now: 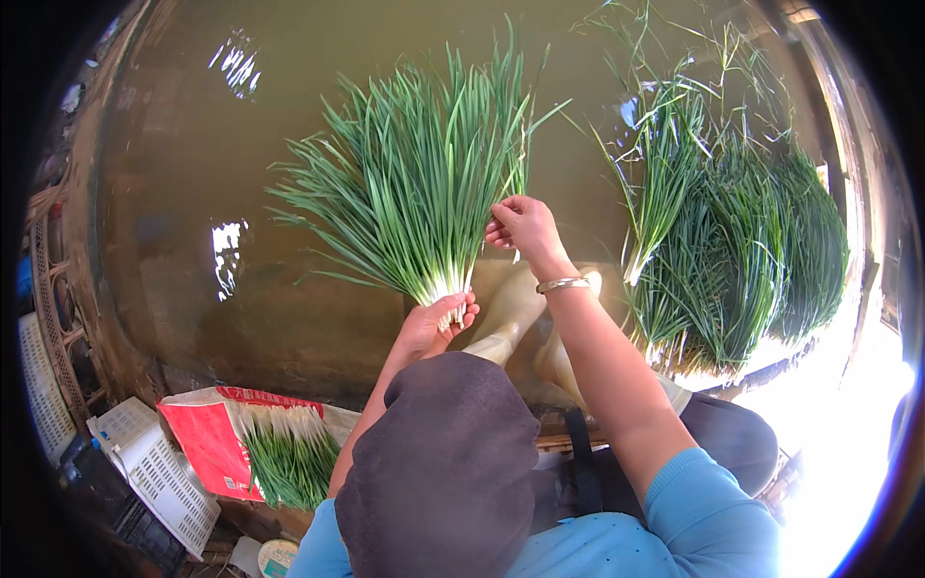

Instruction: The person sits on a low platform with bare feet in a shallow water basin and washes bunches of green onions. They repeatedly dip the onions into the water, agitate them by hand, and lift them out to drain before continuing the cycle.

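Note:
My left hand [439,325] is closed around the white root ends of a fanned bunch of long green leafy stalks, which look like Chinese chives [426,173]. Its green tips spread up over murky water [217,166]. At the bunch's right edge is my right hand [517,225], a bangle on its wrist, thumb and forefinger pinched together at a few thin stalks or leaves; whether it grips them I cannot tell. More bunches of the same greens [730,253] lie at the right, partly over the water. Pale waterproof boots [506,311] show below my hands.
At the lower left a pile of greens [293,455] lies on a red and white printed sack [206,441]. Beside it stand a white plastic crate [162,469] and a dark crate [137,531]. Wooden edges border the water left and right. Loose leaves float at the upper right.

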A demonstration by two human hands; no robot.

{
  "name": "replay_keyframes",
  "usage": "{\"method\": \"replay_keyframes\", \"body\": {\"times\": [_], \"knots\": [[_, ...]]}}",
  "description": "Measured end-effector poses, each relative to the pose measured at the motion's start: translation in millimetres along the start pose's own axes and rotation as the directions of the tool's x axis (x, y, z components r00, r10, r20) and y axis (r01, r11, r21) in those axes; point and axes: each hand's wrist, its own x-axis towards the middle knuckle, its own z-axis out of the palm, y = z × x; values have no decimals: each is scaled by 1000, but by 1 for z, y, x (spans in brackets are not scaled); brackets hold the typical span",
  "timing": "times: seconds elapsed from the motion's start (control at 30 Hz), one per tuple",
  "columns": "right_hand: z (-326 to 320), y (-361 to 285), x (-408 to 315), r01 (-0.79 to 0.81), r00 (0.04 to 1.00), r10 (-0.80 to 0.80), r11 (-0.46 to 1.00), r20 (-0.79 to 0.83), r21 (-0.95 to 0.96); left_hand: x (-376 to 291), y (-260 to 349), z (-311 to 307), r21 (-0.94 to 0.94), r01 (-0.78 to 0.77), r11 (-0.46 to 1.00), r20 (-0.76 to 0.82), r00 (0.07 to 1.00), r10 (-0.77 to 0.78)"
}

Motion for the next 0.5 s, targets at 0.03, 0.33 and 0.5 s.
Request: {"method": "replay_keyframes", "body": {"times": [0.03,0.33,0.5], "knots": [[1,2,-1,-9,1000,9,1000,-21,7,-1,0,1,-20,-23,1000,9,1000,23],[22,-1,-18,20,976,103,831,-190,555,-3,22,10,-307,28,951,266,962,58],[37,-21,-24,146,968,33,735,-250,662,-10,35,23,-401,12,916,329,935,131]]}}
